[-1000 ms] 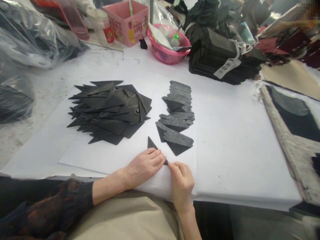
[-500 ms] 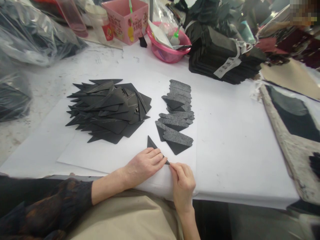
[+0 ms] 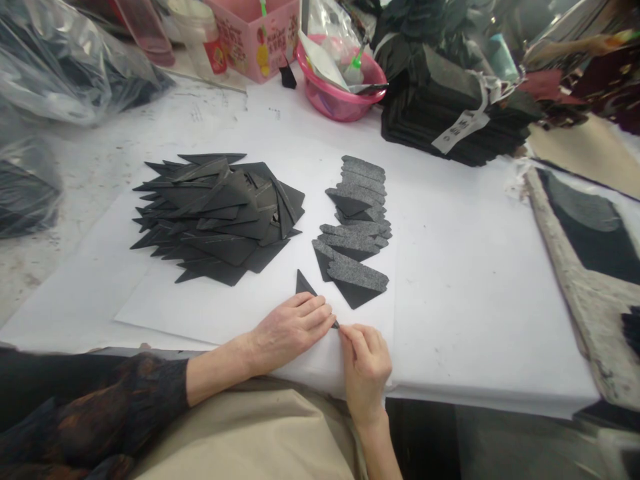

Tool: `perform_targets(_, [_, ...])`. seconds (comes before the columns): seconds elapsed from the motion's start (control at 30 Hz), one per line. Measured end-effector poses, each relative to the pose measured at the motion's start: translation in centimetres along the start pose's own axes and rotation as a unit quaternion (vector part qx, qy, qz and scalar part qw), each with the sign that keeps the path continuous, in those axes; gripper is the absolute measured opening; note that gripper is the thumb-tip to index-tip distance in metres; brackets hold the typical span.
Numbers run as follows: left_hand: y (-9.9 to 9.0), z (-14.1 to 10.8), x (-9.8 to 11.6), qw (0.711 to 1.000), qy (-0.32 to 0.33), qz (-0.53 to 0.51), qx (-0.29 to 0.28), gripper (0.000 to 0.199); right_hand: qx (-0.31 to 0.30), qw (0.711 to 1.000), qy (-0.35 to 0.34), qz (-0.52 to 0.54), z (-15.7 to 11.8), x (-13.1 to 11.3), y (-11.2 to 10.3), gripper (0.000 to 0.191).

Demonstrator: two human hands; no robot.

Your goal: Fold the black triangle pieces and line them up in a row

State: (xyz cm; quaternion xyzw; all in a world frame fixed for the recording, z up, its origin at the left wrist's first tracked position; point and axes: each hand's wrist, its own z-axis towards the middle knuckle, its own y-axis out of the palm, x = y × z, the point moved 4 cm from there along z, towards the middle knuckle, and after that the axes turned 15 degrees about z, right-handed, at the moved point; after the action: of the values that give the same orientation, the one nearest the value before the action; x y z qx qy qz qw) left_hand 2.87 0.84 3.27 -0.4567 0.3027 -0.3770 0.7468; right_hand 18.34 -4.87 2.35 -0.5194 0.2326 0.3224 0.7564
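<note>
Pinching the near tip of a black triangular piece (image 3: pixel 304 283) between closed thumb and forefinger, the right hand (image 3: pixel 367 363) has a narrow grip that could slip or pull the edge crooked if the left hand (image 3: pixel 290 328), laid over the middle, presses unevenly. The piece slants across the white-covered bench (image 3: pixel 470 280) under the left fingers, far point bare, near tip at the right grip; whether the left fingers curl around it cannot be told. A pile of black pieces (image 3: pixel 215 217) lies beyond to the left, grey-topped pieces (image 3: pixel 357 273) to the right.
</note>
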Motion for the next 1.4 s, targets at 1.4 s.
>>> perform_targets(1.4, [0.25, -0.29, 0.32, 0.999, 0.029, 0.013, 0.001, 0.027, -0.013, 0.998, -0.034, -0.042, -0.63, -0.04, -0.27, 0.024])
